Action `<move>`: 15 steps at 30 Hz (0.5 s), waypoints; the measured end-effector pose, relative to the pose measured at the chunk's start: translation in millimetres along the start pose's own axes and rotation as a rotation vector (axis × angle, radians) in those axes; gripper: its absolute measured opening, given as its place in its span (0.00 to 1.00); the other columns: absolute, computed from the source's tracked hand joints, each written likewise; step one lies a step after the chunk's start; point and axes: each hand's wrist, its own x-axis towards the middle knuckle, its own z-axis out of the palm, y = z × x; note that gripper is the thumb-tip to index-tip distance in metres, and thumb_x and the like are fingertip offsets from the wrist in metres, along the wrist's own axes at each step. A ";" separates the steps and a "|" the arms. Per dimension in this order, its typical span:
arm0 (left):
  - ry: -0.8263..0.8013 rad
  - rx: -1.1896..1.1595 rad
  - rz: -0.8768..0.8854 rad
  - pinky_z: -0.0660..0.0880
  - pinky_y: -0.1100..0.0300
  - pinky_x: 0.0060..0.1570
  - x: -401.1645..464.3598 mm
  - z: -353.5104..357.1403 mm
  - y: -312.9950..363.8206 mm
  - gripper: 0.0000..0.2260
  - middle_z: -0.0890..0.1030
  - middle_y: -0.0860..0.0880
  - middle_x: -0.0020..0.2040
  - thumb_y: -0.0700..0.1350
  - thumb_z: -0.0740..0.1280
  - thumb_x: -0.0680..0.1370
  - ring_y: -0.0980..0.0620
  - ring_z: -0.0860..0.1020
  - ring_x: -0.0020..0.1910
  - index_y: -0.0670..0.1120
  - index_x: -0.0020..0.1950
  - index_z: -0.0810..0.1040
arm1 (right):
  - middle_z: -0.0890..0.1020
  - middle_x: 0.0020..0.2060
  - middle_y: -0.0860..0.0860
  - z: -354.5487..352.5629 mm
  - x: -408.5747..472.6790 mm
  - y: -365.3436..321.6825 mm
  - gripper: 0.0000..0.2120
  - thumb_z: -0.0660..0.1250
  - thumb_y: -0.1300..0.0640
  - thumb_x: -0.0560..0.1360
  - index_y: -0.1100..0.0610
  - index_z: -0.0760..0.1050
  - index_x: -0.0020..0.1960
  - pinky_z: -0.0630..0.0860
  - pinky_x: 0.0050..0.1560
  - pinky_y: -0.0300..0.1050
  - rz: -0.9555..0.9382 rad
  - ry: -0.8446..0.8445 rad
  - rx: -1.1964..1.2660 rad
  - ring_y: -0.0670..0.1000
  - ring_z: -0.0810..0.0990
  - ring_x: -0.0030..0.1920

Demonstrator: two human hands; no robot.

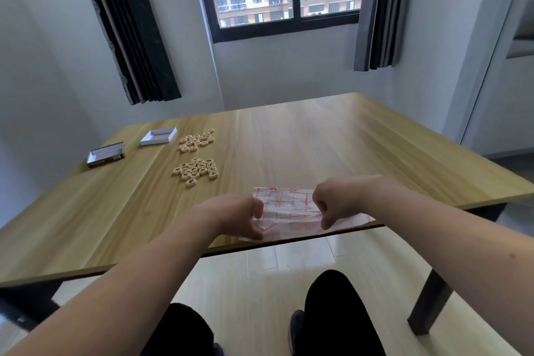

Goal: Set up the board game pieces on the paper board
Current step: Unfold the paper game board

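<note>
A creased paper board [291,208] with a red grid lies partly folded at the near edge of the wooden table [318,141]. My left hand [239,217] pinches its left side and my right hand [332,202] pinches a fold on its right side. Two heaps of round wooden pieces sit further left on the table: black-marked pieces [198,171] nearer me, red-marked pieces [198,139] behind them.
A white box tray [159,136] and a dark box lid [106,153] lie at the table's far left. The table's near edge runs just under the paper. My knees show below. Window and curtains stand behind.
</note>
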 end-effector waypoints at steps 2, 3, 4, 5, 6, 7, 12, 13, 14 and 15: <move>-0.007 0.007 -0.012 0.73 0.58 0.47 -0.6 -1.7 0.9 0.17 0.79 0.52 0.56 0.58 0.70 0.73 0.51 0.75 0.50 0.52 0.58 0.77 | 0.74 0.41 0.47 -1.9 0.9 1.9 0.12 0.71 0.48 0.73 0.55 0.74 0.45 0.65 0.32 0.40 -0.004 0.010 0.018 0.48 0.71 0.37; -0.010 0.021 -0.013 0.72 0.58 0.45 -0.3 -3.1 1.7 0.15 0.79 0.51 0.55 0.57 0.69 0.74 0.51 0.75 0.49 0.52 0.57 0.77 | 0.73 0.39 0.47 -3.5 1.7 3.5 0.12 0.71 0.48 0.73 0.54 0.72 0.42 0.65 0.34 0.40 -0.006 0.018 0.032 0.47 0.69 0.36; -0.012 0.040 -0.013 0.71 0.58 0.44 -0.2 -4.6 3.1 0.14 0.79 0.50 0.55 0.57 0.67 0.76 0.50 0.74 0.48 0.51 0.57 0.77 | 0.72 0.38 0.46 -4.9 2.5 5.4 0.13 0.71 0.48 0.73 0.53 0.70 0.40 0.66 0.35 0.41 -0.008 0.025 0.049 0.46 0.68 0.35; -0.010 0.052 -0.016 0.70 0.58 0.42 0.2 -5.8 4.5 0.14 0.79 0.50 0.55 0.57 0.65 0.77 0.50 0.74 0.48 0.51 0.58 0.77 | 0.72 0.38 0.46 -6.4 3.3 7.2 0.13 0.71 0.49 0.73 0.52 0.69 0.38 0.67 0.38 0.42 -0.009 0.031 0.067 0.46 0.68 0.36; -0.013 0.057 -0.023 0.70 0.58 0.42 0.2 -6.2 5.7 0.15 0.79 0.50 0.55 0.58 0.64 0.77 0.50 0.75 0.48 0.52 0.59 0.76 | 0.72 0.39 0.46 -7.6 4.0 8.9 0.13 0.71 0.49 0.73 0.51 0.68 0.38 0.68 0.39 0.42 -0.008 0.038 0.084 0.47 0.69 0.36; -0.013 0.062 -0.032 0.70 0.58 0.42 0.5 -6.6 7.0 0.17 0.79 0.50 0.55 0.60 0.64 0.76 0.50 0.75 0.49 0.52 0.60 0.76 | 0.73 0.40 0.47 -9.0 4.2 10.4 0.12 0.70 0.49 0.73 0.51 0.69 0.38 0.68 0.40 0.43 -0.008 0.047 0.103 0.47 0.69 0.37; 0.097 0.085 -0.036 0.72 0.57 0.41 5.5 -8.4 9.3 0.10 0.80 0.48 0.51 0.53 0.59 0.80 0.48 0.77 0.45 0.50 0.51 0.76 | 0.75 0.39 0.46 -19.6 1.5 15.8 0.09 0.70 0.49 0.74 0.51 0.72 0.40 0.67 0.39 0.40 -0.021 0.039 0.207 0.47 0.71 0.38; 0.151 0.060 -0.040 0.72 0.57 0.39 8.5 -10.8 8.0 0.10 0.80 0.47 0.49 0.50 0.58 0.80 0.47 0.77 0.44 0.49 0.46 0.75 | 0.76 0.39 0.46 -22.1 1.5 17.6 0.09 0.70 0.48 0.74 0.51 0.73 0.40 0.68 0.39 0.40 -0.018 0.031 0.223 0.48 0.72 0.39; 0.196 0.046 -0.047 0.71 0.57 0.37 10.8 -15.2 7.7 0.10 0.80 0.47 0.47 0.48 0.56 0.81 0.47 0.77 0.43 0.48 0.43 0.73 | 0.77 0.39 0.47 -25.0 1.8 19.8 0.10 0.71 0.47 0.73 0.51 0.74 0.41 0.69 0.39 0.41 -0.013 0.029 0.240 0.48 0.73 0.39; 0.231 0.038 -0.056 0.69 0.58 0.36 12.7 -19.9 7.5 0.10 0.79 0.46 0.45 0.47 0.56 0.81 0.46 0.77 0.42 0.48 0.41 0.72 | 0.77 0.39 0.47 -27.3 2.6 21.6 0.11 0.72 0.46 0.72 0.52 0.74 0.41 0.69 0.38 0.41 -0.008 0.032 0.254 0.48 0.73 0.38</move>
